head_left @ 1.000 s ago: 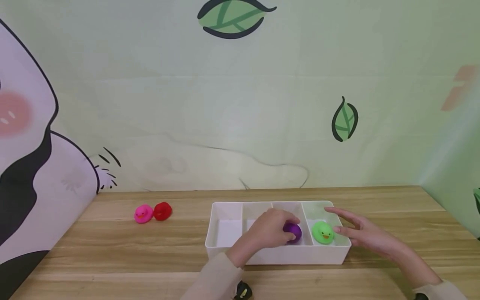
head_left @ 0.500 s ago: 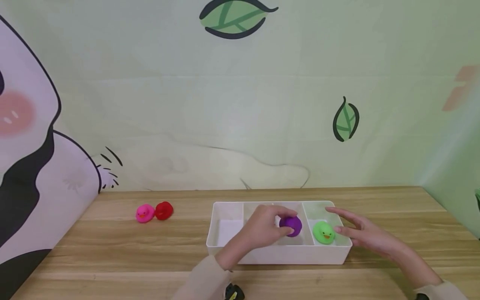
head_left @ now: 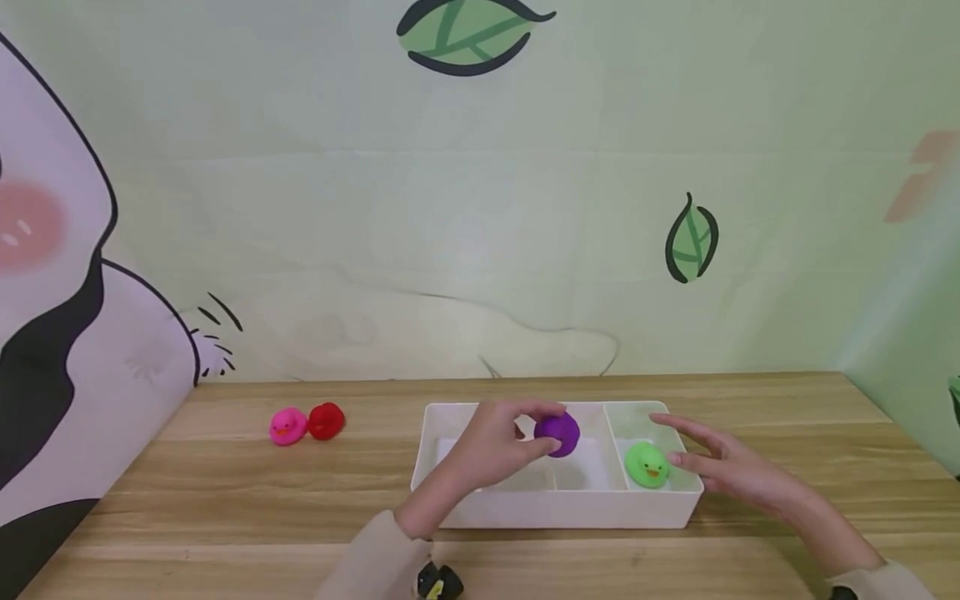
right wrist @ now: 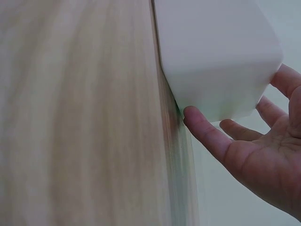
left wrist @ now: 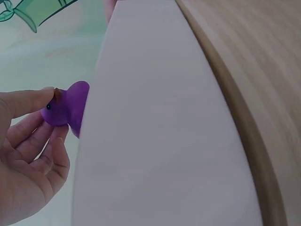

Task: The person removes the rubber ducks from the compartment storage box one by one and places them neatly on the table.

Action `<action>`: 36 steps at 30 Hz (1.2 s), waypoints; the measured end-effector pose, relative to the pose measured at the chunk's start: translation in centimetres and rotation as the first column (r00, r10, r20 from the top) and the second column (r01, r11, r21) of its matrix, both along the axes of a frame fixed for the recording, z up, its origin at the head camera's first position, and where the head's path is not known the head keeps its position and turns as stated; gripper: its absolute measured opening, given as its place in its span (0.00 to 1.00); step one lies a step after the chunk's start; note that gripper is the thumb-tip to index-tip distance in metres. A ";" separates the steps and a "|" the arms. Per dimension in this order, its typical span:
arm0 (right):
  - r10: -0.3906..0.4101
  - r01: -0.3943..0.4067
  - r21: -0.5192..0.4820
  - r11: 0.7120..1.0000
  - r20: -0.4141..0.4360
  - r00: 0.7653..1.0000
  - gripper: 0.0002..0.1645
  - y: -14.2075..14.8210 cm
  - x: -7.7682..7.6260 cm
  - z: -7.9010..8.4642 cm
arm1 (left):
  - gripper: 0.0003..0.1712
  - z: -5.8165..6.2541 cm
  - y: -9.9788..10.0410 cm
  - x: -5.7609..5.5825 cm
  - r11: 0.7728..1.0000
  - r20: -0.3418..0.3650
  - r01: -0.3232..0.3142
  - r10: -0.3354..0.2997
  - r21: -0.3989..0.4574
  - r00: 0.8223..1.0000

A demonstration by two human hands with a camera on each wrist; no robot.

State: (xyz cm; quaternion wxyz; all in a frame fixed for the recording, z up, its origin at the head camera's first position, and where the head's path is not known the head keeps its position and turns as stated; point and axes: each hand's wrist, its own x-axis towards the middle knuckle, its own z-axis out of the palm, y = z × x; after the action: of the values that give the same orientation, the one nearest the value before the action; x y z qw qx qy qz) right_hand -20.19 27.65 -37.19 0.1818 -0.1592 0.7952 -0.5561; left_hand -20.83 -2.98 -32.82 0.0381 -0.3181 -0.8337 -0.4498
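Between thumb and fingers, my left hand (head_left: pixel 491 446) pinches a purple rubber duck (head_left: pixel 558 435) above the white divided box (head_left: pixel 585 510). The left wrist view shows the same purple duck (left wrist: pixel 59 110) held by its head, partly hidden behind the box's front wall (left wrist: pixel 155 117). My right hand (head_left: pixel 738 471) rests at the box's right end with its fingers spread. In the right wrist view, its fingertips lie against the end wall (right wrist: pixel 216 89). A green rubber duck (head_left: pixel 647 465) sits in the rightmost compartment, close to the right thumb.
To the left of the box on the wooden table (head_left: pixel 300 517) are a pink rubber duck (head_left: pixel 288 426) and a red rubber duck (head_left: pixel 326 422), side by side. Behind the table rises a pale green printed backdrop (head_left: pixel 480 208).
My left hand has lifted the purple duck from the compartment beside the green one and carried it up and left. The right hand has stayed at the box's end.
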 end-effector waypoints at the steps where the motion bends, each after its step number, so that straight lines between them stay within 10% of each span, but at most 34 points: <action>1: 0.001 -0.001 0.000 1.000 -0.001 1.000 0.35 0.0 0.0 0.0 | 0.17 0.1 -0.2 0.0 1.000 -0.002 -0.006 0.006 0.007 1.000; 36: -0.020 0.020 -0.005 1.000 0.025 0.999 0.35 0.0 -0.3 -0.2 | 0.18 0.8 -11.8 1.1 0.941 0.068 -0.332 0.328 0.070 0.942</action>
State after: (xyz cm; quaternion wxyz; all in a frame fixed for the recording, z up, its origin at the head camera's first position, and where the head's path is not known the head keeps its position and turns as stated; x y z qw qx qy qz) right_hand -20.45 27.70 -37.35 0.1858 -0.1446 0.7929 -0.5620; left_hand -19.71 -14.76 -32.01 0.1026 -0.1594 -0.8570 -0.4791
